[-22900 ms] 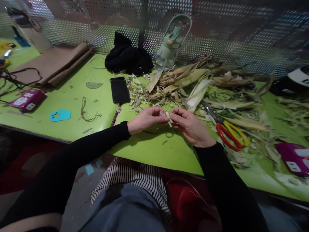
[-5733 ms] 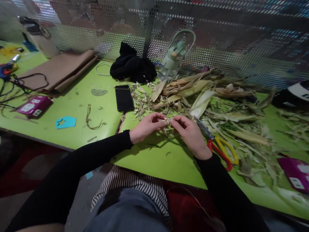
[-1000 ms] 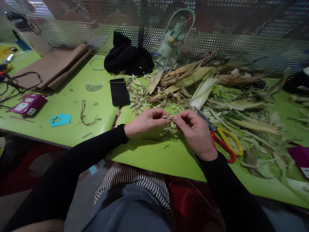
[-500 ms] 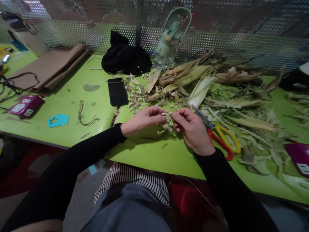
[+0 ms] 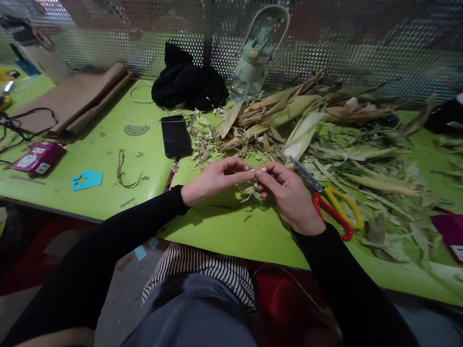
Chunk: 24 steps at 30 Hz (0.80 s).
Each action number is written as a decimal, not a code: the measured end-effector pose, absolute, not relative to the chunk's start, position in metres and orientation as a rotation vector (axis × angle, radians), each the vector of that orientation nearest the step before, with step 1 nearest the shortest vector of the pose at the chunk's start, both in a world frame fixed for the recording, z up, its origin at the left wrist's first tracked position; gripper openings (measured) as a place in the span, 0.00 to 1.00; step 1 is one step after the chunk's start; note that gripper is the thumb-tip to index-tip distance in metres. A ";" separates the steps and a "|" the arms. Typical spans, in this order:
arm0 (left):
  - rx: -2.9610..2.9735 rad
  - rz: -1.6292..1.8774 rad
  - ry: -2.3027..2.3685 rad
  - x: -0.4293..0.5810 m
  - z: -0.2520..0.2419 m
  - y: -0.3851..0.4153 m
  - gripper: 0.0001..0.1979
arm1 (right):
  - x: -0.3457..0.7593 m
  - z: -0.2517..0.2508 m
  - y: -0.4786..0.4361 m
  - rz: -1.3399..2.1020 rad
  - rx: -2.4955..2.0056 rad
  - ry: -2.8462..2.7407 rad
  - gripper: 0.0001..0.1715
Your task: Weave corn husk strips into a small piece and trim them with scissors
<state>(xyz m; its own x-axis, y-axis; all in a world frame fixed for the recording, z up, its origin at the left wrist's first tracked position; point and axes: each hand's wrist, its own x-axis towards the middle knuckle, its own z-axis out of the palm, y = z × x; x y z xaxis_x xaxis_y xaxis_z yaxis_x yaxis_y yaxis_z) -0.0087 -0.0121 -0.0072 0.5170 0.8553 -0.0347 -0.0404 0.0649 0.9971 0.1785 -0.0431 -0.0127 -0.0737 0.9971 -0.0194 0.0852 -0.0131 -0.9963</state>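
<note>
My left hand [image 5: 213, 179] and my right hand [image 5: 289, 195] meet above the green table [image 5: 224, 231], both pinched on a small pale piece of corn husk [image 5: 254, 180] held between the fingertips. Thin husk strips hang down from it to the table. A heap of dried corn husks [image 5: 285, 118] lies just behind my hands. Scissors with red and yellow handles [image 5: 334, 209] rest on the table right beside my right wrist.
A black phone [image 5: 176, 136] lies left of the husks, a black cloth [image 5: 188, 84] and a pale green water bottle [image 5: 253, 62] stand by the perforated metal screen. A blue star-cut tag [image 5: 87, 179], a twisted cord [image 5: 125, 171], a magenta box [image 5: 36, 156] and brown paper [image 5: 68, 99] lie at left.
My fingers have shifted slightly on the husk piece, with a pale strip now sticking out between the fingertips. Both hands stay in the same spot.
</note>
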 end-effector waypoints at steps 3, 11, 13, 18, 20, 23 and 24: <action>1.471 0.856 0.863 -0.009 -0.008 -0.011 0.11 | 0.177 -0.012 -0.043 1.212 -1.295 -1.444 0.16; 1.504 0.757 0.930 -0.013 -0.003 -0.008 0.11 | 0.172 -0.015 -0.047 1.011 -1.335 -1.724 0.15; 1.456 0.654 0.922 -0.016 -0.004 -0.003 0.11 | 0.170 -0.018 -0.048 0.946 -1.335 -1.770 0.16; 1.195 0.566 0.818 -0.019 -0.003 0.008 0.16 | 0.165 -0.029 -0.045 0.984 -1.328 -1.598 0.16; 1.069 0.624 0.765 -0.019 -0.003 0.009 0.13 | 0.165 -0.033 -0.042 1.027 -1.306 -1.439 0.16; 1.102 0.649 0.749 -0.015 -0.006 0.007 0.14 | 0.168 -0.036 -0.040 1.080 -1.267 -1.298 0.17; 1.146 0.659 0.756 -0.014 -0.008 0.006 0.15 | 0.168 -0.036 -0.040 1.095 -1.255 -1.288 0.17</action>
